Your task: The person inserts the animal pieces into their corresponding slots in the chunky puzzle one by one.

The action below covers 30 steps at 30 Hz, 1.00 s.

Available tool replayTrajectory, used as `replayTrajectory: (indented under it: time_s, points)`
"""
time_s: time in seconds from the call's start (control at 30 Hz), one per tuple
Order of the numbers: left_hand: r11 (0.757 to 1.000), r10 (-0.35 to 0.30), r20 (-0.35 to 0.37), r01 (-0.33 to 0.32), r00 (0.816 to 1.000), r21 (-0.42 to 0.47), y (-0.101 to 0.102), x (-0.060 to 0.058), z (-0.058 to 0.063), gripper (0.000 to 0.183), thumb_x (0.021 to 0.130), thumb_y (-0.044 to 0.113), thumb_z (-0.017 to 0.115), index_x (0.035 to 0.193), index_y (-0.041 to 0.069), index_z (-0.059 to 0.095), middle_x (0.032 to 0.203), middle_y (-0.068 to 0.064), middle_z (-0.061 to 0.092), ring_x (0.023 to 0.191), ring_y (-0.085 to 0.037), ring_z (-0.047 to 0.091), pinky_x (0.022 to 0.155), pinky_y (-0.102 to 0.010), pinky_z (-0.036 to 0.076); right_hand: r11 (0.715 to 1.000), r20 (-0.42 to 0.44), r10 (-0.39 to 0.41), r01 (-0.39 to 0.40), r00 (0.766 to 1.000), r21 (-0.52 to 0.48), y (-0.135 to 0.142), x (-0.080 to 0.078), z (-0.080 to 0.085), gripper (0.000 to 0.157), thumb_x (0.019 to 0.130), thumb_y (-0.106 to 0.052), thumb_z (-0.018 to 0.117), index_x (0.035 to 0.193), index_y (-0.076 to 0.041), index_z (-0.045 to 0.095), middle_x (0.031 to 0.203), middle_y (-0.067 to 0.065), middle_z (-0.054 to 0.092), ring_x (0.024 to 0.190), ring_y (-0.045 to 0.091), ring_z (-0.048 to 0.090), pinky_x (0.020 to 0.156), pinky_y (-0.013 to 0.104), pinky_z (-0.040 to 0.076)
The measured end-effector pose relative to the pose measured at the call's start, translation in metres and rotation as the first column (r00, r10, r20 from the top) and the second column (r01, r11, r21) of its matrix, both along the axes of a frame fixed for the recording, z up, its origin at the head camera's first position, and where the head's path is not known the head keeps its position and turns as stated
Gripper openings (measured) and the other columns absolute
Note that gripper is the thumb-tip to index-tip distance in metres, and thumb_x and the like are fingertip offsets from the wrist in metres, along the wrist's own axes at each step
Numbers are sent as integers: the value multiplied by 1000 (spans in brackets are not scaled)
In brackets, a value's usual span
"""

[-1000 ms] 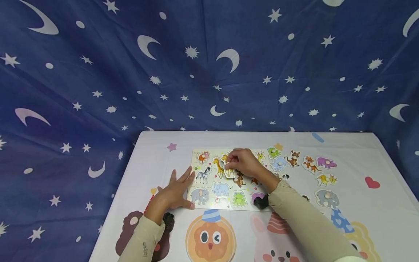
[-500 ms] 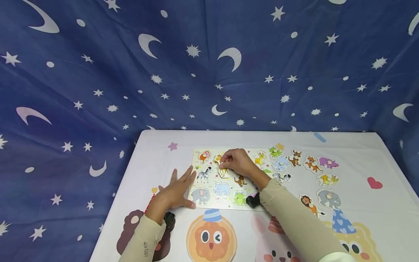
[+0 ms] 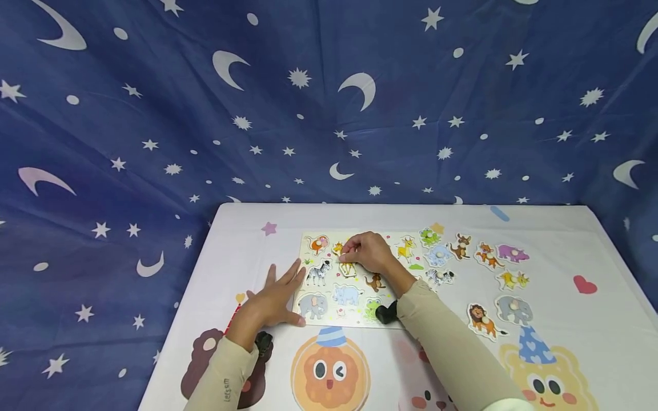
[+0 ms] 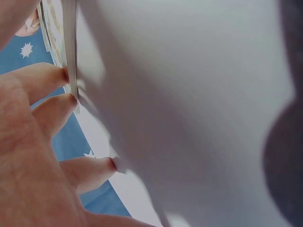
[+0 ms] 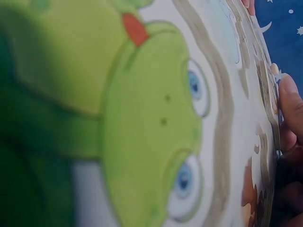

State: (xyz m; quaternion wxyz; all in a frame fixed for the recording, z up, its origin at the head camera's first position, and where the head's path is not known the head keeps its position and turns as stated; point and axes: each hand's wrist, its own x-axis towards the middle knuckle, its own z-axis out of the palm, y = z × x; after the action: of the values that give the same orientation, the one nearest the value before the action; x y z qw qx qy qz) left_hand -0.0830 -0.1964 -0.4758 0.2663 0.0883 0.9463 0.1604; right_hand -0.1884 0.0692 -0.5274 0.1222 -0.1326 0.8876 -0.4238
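My right hand [image 3: 372, 251] pinches a giraffe puzzle piece [image 3: 348, 270] over the giraffe picture in the upper middle of the puzzle board [image 3: 354, 321]. Its fingertips cover part of the piece. In the right wrist view the thumb and fingers [image 5: 291, 101] are at the far edge, close to the board, past a large printed frog [image 5: 151, 118]. My left hand [image 3: 275, 297] lies spread at the board's left side. Two of its fingertips meet the board's edge [image 4: 71, 52] in the left wrist view, while another finger touches the tablecloth.
Right of the board lie several loose animal pieces, among them a frog [image 3: 429, 237], a kangaroo [image 3: 460, 246], a purple hippo [image 3: 512, 253], a zebra [image 3: 440, 277], an elephant [image 3: 514, 310] and a lion [image 3: 482, 321]. A blue starry curtain [image 3: 288, 131] hangs behind the table.
My right hand has moved left across the board with the giraffe piece, from beside the printed giraffe to over it. The arm has uncovered the lion and zebra pieces. My left hand stays put.
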Motion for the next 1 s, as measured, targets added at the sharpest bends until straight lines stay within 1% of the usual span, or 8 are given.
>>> replayTrajectory:
  time_s: [0.23, 0.43, 0.63, 0.87, 1.0]
  points:
    - [1000, 3, 9, -3, 1000, 2, -1, 1, 0, 118, 69, 38, 93, 164, 27, 25, 174, 11, 3, 156, -50, -8, 89, -97, 9, 1000, 16, 18, -19, 1000, 20, -2, -2, 0, 16, 79, -35, 88, 83, -23, 78, 76, -7, 68, 66, 13, 54, 65, 28, 44]
    - [1000, -2, 3, 2, 1000, -1, -1, 1, 0, 118, 68, 39, 93, 163, 27, 25, 174, 11, 3, 156, -50, -7, 89, -97, 10, 999, -3, 35, -35, 999, 40, 0, -3, -1, 17, 78, -36, 89, 83, -24, 78, 76, -8, 68, 68, 12, 55, 68, 28, 44]
    - [1000, 0, -6, 0, 1000, 2, 1, 0, 1, 118, 68, 38, 94, 163, 26, 26, 174, 11, 4, 156, -50, -7, 89, -97, 10, 999, 1, 40, -40, 999, 37, 2, -3, 1, 16, 78, -35, 89, 83, -24, 78, 75, -8, 67, 68, 13, 56, 68, 29, 45]
    - [1000, 3, 2, -3, 1000, -2, 0, 0, -1, 118, 68, 39, 94, 163, 28, 26, 174, 11, 3, 156, -50, -8, 90, -97, 10, 997, -20, 58, -57, 998, 45, 3, -3, -1, 17, 77, -37, 90, 83, -26, 78, 81, -9, 70, 70, 12, 55, 69, 28, 44]
    - [1000, 5, -1, -5, 1000, -2, 0, -1, -2, 118, 67, 39, 94, 163, 28, 26, 174, 11, 3, 156, -50, -7, 90, -96, 10, 997, -23, 60, -59, 998, 53, 3, -4, 0, 16, 77, -37, 90, 83, -26, 79, 79, -9, 68, 71, 12, 55, 69, 28, 44]
